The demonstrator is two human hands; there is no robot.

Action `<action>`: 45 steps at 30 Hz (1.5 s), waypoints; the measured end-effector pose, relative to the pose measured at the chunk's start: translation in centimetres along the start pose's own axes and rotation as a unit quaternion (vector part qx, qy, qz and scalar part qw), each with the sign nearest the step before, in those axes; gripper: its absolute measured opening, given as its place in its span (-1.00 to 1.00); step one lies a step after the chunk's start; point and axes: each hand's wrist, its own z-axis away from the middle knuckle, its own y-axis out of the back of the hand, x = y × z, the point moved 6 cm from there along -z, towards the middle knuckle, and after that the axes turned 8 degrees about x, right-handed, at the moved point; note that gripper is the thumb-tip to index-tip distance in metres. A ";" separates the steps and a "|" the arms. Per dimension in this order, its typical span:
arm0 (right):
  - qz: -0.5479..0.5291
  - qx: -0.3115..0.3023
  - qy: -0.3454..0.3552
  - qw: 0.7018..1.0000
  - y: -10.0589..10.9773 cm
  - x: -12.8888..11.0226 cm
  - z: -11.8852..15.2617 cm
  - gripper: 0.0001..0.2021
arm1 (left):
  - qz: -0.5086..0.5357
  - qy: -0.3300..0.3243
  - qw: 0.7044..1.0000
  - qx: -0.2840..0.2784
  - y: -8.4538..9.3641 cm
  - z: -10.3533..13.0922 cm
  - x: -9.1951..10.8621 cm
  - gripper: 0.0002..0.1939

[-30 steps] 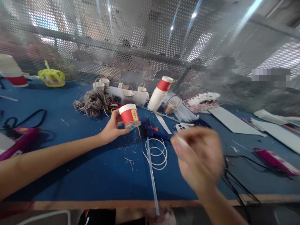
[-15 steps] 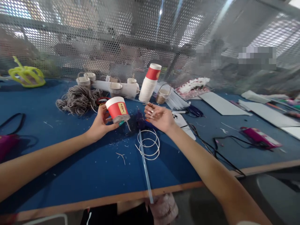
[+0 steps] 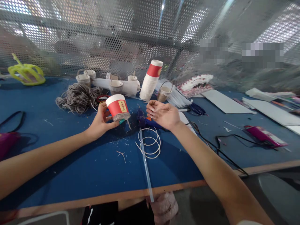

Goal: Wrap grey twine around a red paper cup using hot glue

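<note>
My left hand (image 3: 99,123) is closed round a paper cup (image 3: 117,105), white at the rim with a red band and a yellow label. Grey cord (image 3: 122,116) is wound about the cup's lower end, and a loose tail hangs from it. My right hand (image 3: 164,115) is raised to the right of the cup, palm up, fingers loosely curled, with nothing visible in it. Between and below the hands lies a dark blue glue gun (image 3: 141,117), partly hidden by the right hand. Its clear glue stick (image 3: 146,172) extends towards the table's front edge, across a white cord coil (image 3: 153,155).
Behind the hands are a grey yarn heap (image 3: 78,98), a leaning cup stack (image 3: 150,82) and several small handled baskets (image 3: 116,87). A yellow basket (image 3: 27,73) is far left. White boards (image 3: 228,101), a purple pouch (image 3: 263,136) and black cables (image 3: 211,148) lie right.
My right hand has moved slightly to the right, away from the cup, with its palm turned further up. The left hand still holds the cup in nearly the same place.
</note>
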 end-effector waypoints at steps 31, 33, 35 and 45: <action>0.314 0.192 0.068 0.927 2.8 -0.9 0.8 -0.77 | 0.030 -0.123 0.992 0.011 -0.1 0.1 0.8 -0.17; 0.199 0.195 0.016 0.960 3.0 -0.6 1.2 -0.67 | 0.024 -0.114 0.993 -0.003 -0.4 0.2 0.7 -0.18; 0.090 0.164 -0.008 0.982 2.4 -0.6 1.6 -0.64 | 0.012 -0.105 0.994 -0.008 -0.6 0.3 0.8 -0.18; 0.020 0.025 -0.031 0.999 -0.5 -0.2 2.7 -0.67 | -0.010 -0.063 0.998 0.025 0.0 -0.2 0.6 -0.15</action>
